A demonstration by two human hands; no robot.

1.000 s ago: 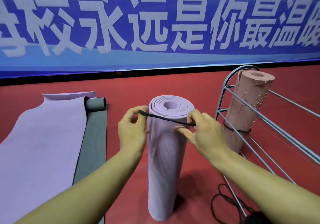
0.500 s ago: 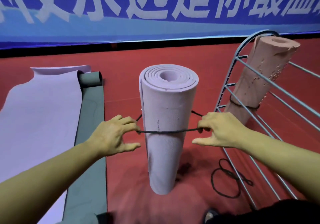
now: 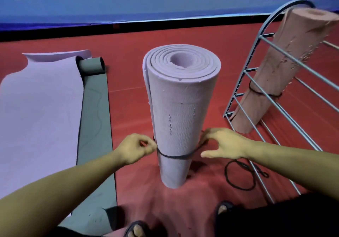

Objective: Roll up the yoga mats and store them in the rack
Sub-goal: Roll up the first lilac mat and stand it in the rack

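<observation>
Black elastic band (image 3: pixel 174 156) has slid from the top rim of the rolled purple mat (image 3: pixel 180 112) down to its lower third over the last second, and now sits snug around the roll. The left hand (image 3: pixel 136 148) is pinched on the band at the mat's left edge; the right hand (image 3: pixel 222 143) has its fingertips on the band at the right edge, thumb and other fingers spread loose, so the grip there looks about to release. The mat stands upright on the red floor (image 3: pixel 128 97), just left of the metal rack (image 3: pixel 271 93), which already holds a banded pink mat (image 3: pixel 286 68). So the roll looks secured, next likely step is lifting it into the rack. A flat purple mat (image 3: pixel 40 108) and a grey mat (image 3: pixel 96 119) lie unrolled to the left; a spare black band (image 3: pixel 240 176) lies on the floor by the rack.
</observation>
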